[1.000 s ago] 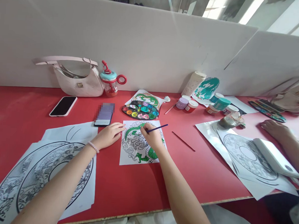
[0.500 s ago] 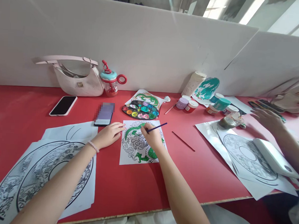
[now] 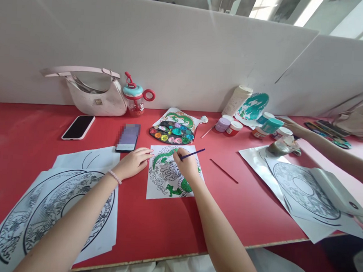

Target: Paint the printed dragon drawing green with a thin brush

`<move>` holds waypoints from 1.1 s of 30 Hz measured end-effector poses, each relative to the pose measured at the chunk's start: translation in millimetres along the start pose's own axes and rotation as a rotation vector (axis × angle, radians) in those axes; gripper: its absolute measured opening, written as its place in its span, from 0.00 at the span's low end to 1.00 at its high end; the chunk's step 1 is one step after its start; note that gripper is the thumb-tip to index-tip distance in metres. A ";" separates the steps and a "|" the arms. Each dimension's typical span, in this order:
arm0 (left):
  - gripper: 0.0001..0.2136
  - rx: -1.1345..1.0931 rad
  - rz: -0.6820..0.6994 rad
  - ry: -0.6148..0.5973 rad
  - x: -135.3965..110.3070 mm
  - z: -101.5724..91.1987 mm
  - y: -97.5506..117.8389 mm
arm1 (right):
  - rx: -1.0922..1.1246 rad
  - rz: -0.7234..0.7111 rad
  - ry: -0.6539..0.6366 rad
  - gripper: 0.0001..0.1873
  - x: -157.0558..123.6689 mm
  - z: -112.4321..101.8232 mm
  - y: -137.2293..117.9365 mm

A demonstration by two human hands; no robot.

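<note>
Pinched in my right hand [image 3: 187,165] is a thin paintbrush [image 3: 195,153] with a dark blue handle. Its tip is hidden behind my fingers, over the dragon drawing [image 3: 158,179], which is partly painted green. My left hand [image 3: 134,162] lies flat, fingers stretched out, with its fingertips at the sheet's left edge. Just behind the drawing sits a palette [image 3: 172,133] of many paint colours, resting partly on a painted dragon picture [image 3: 176,114]. A dark red brush [image 3: 224,171] lies on the table to the right of my right hand.
Line-drawn sheets [image 3: 102,229] lie under my left forearm. Two phones [image 3: 78,127], a handbag [image 3: 94,96] and a red-handled cup [image 3: 136,98] stand left. Paint jars [image 3: 233,128] and a cloudy water cup [image 3: 278,147] stand right, where another person's arm [image 3: 331,147] reaches across.
The other person's hand at the right has moved left and back, behind the paint jars. My hands have hardly moved; the view has shifted slightly.
</note>
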State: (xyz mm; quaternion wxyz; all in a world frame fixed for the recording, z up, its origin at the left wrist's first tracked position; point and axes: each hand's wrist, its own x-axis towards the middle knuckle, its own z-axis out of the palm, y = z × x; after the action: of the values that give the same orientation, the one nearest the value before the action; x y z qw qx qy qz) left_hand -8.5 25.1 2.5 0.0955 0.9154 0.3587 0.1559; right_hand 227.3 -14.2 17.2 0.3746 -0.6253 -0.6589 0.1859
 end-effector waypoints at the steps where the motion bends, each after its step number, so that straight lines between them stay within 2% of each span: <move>1: 0.18 0.002 0.002 -0.002 0.2 -0.1 -0.2 | 0.000 -0.001 -0.001 0.16 -0.1 -0.1 -0.1; 33: 0.18 0.005 0.008 0.022 -0.4 1.3 1.0 | -0.021 0.016 0.024 0.16 0.3 -1.0 -2.8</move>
State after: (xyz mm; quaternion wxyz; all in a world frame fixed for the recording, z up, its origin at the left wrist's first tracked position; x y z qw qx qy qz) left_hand -7.7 24.0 1.5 0.0886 0.9152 0.3565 0.1657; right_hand 226.1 -14.6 20.0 0.3744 -0.6365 -0.6513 0.1746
